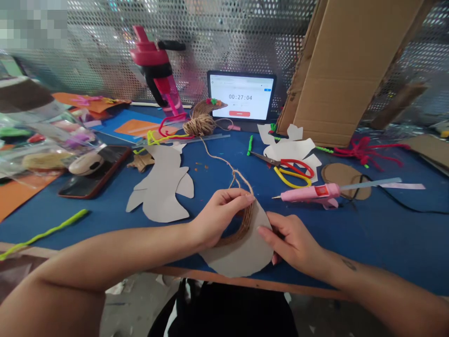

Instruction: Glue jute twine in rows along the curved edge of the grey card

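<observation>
My left hand (pixel 220 217) pinches a strand of jute twine (pixel 242 224) where it is coiled along the curved edge of a grey cardboard cutout (pixel 242 257). My right hand (pixel 291 238) grips the cutout's right edge. The twine runs up from under my left fingers to a loose twine bundle (pixel 199 124) near the back of the blue table (pixel 386 234). A pink hot glue gun (pixel 308 194) lies just beyond my right hand, not touching it.
Red-and-yellow-handled scissors (pixel 291 171) rest on white paper scraps. A larger grey cutout (pixel 159 187) lies left, beside a phone (pixel 93 171) and plastic bags. Behind stand a pink bottle (pixel 156 70), a tablet showing a timer (pixel 241 96), and an upright corrugated cardboard sheet (pixel 336 70).
</observation>
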`<state>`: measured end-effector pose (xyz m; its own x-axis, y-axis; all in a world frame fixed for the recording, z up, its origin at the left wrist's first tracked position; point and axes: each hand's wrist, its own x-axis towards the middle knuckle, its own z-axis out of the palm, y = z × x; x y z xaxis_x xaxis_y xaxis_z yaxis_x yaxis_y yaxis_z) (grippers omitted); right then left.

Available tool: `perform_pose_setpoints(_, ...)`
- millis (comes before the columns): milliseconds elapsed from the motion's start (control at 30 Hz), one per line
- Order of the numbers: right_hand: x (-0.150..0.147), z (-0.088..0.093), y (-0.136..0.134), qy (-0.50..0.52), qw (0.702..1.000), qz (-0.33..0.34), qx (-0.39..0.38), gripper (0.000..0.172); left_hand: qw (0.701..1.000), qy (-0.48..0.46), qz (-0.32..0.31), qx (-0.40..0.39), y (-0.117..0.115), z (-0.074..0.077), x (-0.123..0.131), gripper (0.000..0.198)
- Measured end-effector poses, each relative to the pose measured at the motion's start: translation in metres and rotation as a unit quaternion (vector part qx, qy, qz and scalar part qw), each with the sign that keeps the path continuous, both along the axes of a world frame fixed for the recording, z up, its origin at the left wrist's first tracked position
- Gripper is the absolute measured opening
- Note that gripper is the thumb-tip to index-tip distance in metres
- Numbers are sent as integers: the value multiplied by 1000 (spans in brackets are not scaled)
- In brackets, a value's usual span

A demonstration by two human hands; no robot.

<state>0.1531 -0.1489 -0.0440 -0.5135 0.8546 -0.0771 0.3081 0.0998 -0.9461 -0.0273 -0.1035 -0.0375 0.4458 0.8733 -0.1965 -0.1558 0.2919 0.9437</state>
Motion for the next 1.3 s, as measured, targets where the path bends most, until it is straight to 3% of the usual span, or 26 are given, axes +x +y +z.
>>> perform_pose_setpoints(233,-2,-6,-2,1,1000,-1,4,20,1000,-2,15,1,-6,-5,0,23)
perform_pose_setpoints(500,4,-3,0,-45,995,-21,90,26,995,53,-82,27,-13,-2,-11,26)
perform_pose_setpoints(567,7,-1,1,-26,996,-49,70,20,992,59,-110,8,-14,-3,-12,28)
perform_pose_setpoints(733,10,-2,3,61,996,-49,-34,30,986,64,-155,2,-17,-7,-13,29)
perform_pose_setpoints(1000,8,-5,3,118,984,-75,-109,25,984,59,-168,-18,-17,-13,-14,32)
perform_pose_setpoints(1300,10,-7,4,115,986,-62,-99,25,985,57,-162,-24,-17,-12,-14,32)
